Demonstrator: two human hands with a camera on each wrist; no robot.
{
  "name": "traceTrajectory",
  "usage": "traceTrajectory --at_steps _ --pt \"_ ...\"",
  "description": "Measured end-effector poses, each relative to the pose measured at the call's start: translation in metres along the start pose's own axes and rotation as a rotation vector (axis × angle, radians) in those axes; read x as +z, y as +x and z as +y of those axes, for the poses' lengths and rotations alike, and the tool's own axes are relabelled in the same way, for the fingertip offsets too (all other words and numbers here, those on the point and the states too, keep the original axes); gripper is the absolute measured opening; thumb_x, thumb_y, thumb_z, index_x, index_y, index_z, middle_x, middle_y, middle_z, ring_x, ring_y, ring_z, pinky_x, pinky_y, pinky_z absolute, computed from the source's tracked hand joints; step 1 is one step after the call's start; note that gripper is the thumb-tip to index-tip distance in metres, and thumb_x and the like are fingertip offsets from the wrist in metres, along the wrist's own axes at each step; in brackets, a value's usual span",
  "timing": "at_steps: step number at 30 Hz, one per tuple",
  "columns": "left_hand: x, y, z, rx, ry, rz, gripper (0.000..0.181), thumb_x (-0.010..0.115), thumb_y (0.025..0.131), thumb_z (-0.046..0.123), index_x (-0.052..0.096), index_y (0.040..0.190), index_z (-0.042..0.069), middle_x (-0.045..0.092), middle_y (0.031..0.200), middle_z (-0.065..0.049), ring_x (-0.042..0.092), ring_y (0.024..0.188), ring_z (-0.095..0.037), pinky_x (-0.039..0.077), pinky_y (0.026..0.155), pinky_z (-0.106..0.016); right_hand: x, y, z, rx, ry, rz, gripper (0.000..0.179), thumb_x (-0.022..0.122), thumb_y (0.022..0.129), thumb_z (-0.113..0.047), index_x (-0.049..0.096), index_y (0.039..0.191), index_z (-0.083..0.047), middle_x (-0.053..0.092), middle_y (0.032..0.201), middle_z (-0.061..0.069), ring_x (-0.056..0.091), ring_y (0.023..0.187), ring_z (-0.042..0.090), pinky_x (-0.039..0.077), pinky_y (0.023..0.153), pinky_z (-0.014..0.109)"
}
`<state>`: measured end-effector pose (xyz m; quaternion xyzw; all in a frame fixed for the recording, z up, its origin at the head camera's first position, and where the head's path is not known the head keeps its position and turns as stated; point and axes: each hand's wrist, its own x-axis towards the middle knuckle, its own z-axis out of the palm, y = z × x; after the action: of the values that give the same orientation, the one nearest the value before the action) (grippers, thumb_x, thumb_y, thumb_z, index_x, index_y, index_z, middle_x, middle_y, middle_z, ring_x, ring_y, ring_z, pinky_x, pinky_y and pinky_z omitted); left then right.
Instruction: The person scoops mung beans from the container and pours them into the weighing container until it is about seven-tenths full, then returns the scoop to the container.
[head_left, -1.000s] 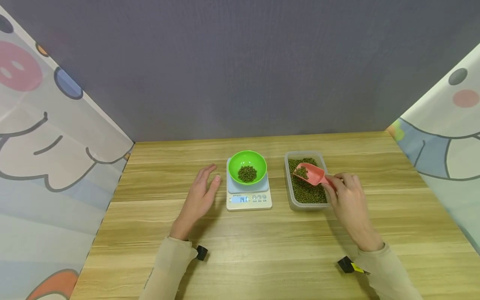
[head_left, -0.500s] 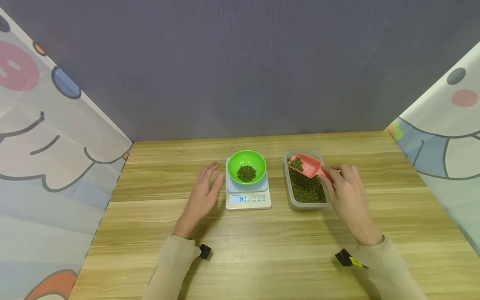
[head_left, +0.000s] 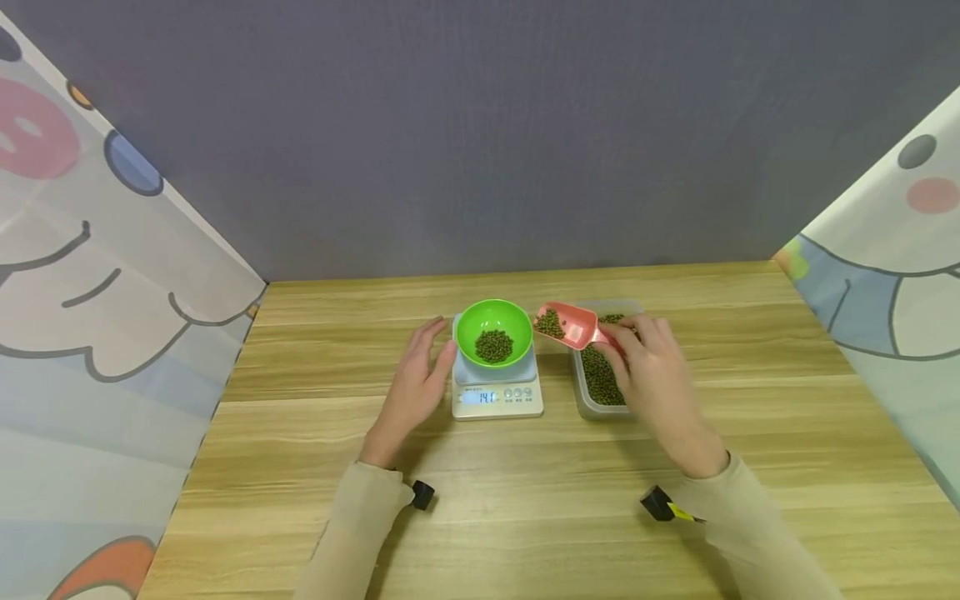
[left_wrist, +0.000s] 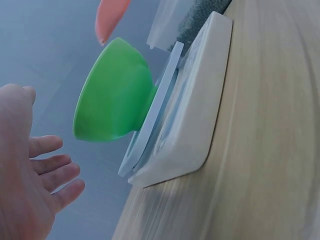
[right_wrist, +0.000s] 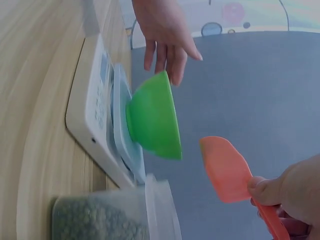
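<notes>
The person's right hand [head_left: 654, 379] is pinching the pink scoop [head_left: 580, 327] by its handle, and the scoop is hovering just right of the green bowl [head_left: 492, 312], its lip slightly above the rim and apart from it. Mung beans [head_left: 551, 324] are lying close to that lip, so holding it level until it is over the bowl, then tipping slowly, seems wisest. The left hand [head_left: 414, 385] is holding nothing, fingers extended just left of the bowl; not touching the kitchen scale [head_left: 498, 410] beneath the bowl should help its reading. The plastic tub [head_left: 604, 412] is standing right of the bowl.

The scoop [head_left: 582, 325] is pink, the bowl [head_left: 495, 313] bright green.
</notes>
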<state>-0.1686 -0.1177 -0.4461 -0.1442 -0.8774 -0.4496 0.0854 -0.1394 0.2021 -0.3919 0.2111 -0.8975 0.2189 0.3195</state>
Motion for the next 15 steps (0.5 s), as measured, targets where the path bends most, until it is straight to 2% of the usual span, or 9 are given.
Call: traceTrajectory --at_steps 7,10,15 --pt "0.003 0.003 0.0 -0.001 -0.012 0.01 0.056 0.041 0.111 0.04 0.045 0.152 0.003 0.041 0.16 -0.017 0.037 0.149 -0.035 0.031 0.122 -0.058 0.012 0.011 -0.011 -0.105 0.018 0.01 0.024 0.08 0.088 -0.004 0.074 0.106 0.01 0.064 0.097 0.02 0.055 0.091 0.039 0.047 0.077 0.046" --pt "0.003 0.003 0.001 -0.001 -0.016 0.012 0.056 0.041 0.111 0.041 0.045 0.153 0.003 0.041 0.16 -0.018 0.037 0.15 -0.035 0.031 0.122 -0.058 0.014 0.015 -0.014 -0.138 -0.007 0.012 0.022 0.079 0.089 -0.006 0.074 0.106 0.007 0.065 0.098 0.018 0.055 0.09 0.038 0.047 0.082 0.048" --pt "0.004 0.003 0.002 0.002 -0.021 0.01 0.056 0.041 0.111 0.04 0.045 0.153 0.002 0.041 0.16 -0.019 0.037 0.15 -0.035 0.03 0.122 -0.057 0.018 0.019 -0.017 -0.19 -0.057 0.021 0.021 0.076 0.092 -0.009 0.075 0.108 0.003 0.064 0.098 0.016 0.055 0.084 0.035 0.047 0.076 0.048"
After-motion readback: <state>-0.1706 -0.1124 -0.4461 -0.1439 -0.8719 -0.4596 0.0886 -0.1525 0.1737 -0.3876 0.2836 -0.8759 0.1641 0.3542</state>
